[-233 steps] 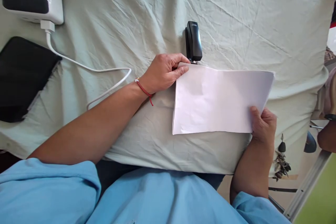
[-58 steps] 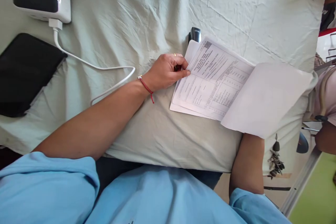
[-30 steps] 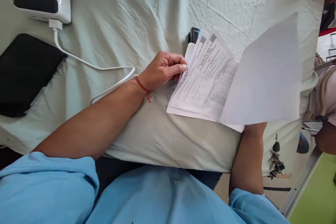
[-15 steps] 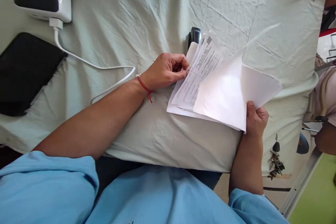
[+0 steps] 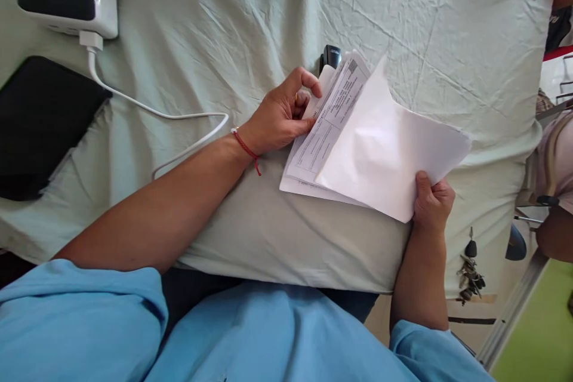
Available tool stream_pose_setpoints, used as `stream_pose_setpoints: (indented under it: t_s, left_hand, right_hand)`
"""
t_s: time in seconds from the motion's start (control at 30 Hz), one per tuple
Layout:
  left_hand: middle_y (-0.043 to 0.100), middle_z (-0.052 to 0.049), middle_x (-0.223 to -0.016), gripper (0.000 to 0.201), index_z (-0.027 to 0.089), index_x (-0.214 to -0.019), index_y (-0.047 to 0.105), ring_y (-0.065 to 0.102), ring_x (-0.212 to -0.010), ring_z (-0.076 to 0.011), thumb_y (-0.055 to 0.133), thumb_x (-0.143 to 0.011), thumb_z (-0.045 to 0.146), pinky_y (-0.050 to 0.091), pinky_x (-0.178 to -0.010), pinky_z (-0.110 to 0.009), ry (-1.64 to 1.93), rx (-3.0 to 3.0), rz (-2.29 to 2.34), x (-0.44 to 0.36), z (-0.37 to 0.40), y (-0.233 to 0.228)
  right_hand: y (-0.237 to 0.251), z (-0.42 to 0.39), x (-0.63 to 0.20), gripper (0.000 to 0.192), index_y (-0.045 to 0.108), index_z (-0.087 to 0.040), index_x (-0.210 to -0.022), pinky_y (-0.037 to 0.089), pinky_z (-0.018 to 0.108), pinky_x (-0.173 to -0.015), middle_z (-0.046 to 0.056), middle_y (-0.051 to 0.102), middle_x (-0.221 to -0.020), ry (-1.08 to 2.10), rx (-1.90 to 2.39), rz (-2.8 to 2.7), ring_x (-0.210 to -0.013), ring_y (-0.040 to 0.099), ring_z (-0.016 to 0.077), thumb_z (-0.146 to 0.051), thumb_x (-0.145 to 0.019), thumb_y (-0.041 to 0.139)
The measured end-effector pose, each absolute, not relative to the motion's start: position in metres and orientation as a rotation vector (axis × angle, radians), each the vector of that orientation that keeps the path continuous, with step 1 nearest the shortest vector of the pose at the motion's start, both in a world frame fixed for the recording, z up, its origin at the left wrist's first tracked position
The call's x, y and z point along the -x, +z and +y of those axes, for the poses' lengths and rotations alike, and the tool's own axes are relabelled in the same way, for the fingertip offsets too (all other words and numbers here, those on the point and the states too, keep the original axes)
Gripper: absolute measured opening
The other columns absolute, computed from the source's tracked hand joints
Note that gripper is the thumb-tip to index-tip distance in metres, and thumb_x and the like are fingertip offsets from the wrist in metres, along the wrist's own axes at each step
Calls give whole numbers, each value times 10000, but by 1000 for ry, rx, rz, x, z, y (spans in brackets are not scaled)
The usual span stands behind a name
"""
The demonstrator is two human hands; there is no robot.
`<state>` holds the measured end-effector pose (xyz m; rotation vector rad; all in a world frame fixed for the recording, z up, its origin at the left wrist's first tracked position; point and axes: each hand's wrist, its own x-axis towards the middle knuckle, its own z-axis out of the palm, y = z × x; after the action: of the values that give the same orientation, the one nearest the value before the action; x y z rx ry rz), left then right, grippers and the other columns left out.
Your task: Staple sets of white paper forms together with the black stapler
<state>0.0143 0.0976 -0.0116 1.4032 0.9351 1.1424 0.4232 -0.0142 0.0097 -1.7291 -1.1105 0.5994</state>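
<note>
A fanned stack of printed papers (image 5: 333, 125) lies tilted over the cloth-covered table, the upper sheets bent over with their blank white backs showing. My right hand (image 5: 433, 206) grips the stack's right end, thumb on top and fingers underneath. At the left edge, my left hand (image 5: 289, 110) has its thumb on the paper margin, its index finger raised and bent, and the other fingers curled in. A red string bracelet circles the left wrist. Just beyond the papers' top left corner, a black stapler-like object (image 5: 331, 57) is partly covered by them.
A white device (image 5: 67, 0) with a plugged-in white cable (image 5: 165, 114) stands at upper left, above a black flat case (image 5: 45, 125). Keys (image 5: 471, 274) hang near the table's right front corner. Another person's arm (image 5: 555, 233) shows at the right edge.
The turned sheet that stood up and blurred has settled flat onto the bent-over pages. My left index finger has lifted away from the thumb. My right hand and the papers shifted slightly left.
</note>
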Motion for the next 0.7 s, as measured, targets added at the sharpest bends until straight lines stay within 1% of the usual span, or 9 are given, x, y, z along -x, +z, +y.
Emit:
stream_pose_setpoints:
  t_s: [0.07,0.13,0.23,0.33,0.4,0.47,0.57,0.63,0.7]
  left_hand:
    - [570,53,-818,534,315,-1157,615,517,-705,-151,1043,-849,404,417,-639,-300,1138,-1354,900,-14,97,-12]
    - [550,57,-797,495,312,-1125,646,497,-693,-147,1050,-847,382,396,-636,-299,1150,-1364,931,-14,97,-12]
    - [524,47,-781,360,286,-1039,689,467,-686,-144,1011,-905,375,386,-648,-313,1154,-1428,981,-14,98,-12]
    - [580,26,-824,310,271,-1026,705,526,-716,-152,986,-971,390,434,-670,-315,1205,-1441,1017,-15,99,-14]
    - [648,23,-877,357,284,-1123,713,606,-756,-160,1018,-973,396,496,-694,-301,1252,-1406,1017,-16,100,-16]
    - [703,24,-932,490,308,-1242,701,674,-794,-167,1072,-938,407,543,-715,-291,1261,-1372,1001,-16,100,-18]
    - [728,24,-976,600,331,-1310,673,700,-801,-165,1105,-907,438,544,-702,-282,1233,-1355,1010,-16,100,-20]
    - [711,27,-966,536,326,-1263,678,663,-766,-156,1079,-923,430,511,-677,-283,1228,-1366,1038,-16,100,-19]
    - [676,25,-923,389,299,-1142,697,595,-726,-146,1024,-950,389,462,-661,-295,1225,-1402,1060,-16,99,-18]
  right_hand:
    - [9,-14,-426,679,881,-191,-1007,685,380,-826,66,842,-939,599,1759,-1135,-913,775,246,-841,-855,1008]
    - [9,-14,-427,696,876,-187,-1007,672,380,-801,65,832,-922,584,1777,-1143,-879,757,241,-853,-851,1008]
    - [10,-14,-424,711,891,-177,-1026,673,362,-816,80,853,-971,567,1757,-1117,-895,750,227,-848,-832,1028]
    - [10,-14,-422,713,900,-183,-1020,674,347,-825,82,868,-1009,576,1745,-1103,-914,749,220,-852,-818,1037]
    - [10,-15,-422,715,890,-189,-1002,672,349,-810,77,863,-999,571,1763,-1114,-910,746,223,-869,-824,1025]
    - [10,-15,-424,724,886,-189,-1001,665,351,-794,74,855,-986,559,1788,-1129,-901,741,226,-881,-831,1009]
    - [10,-15,-426,717,881,-183,-1000,645,343,-777,65,834,-952,543,1809,-1150,-880,725,220,-872,-842,1000]
    - [10,-15,-425,703,878,-181,-999,638,336,-772,62,827,-948,532,1799,-1157,-877,721,216,-858,-852,999]
    - [11,-15,-424,694,883,-182,-1007,647,339,-779,66,836,-960,534,1783,-1156,-886,733,221,-848,-853,1004]
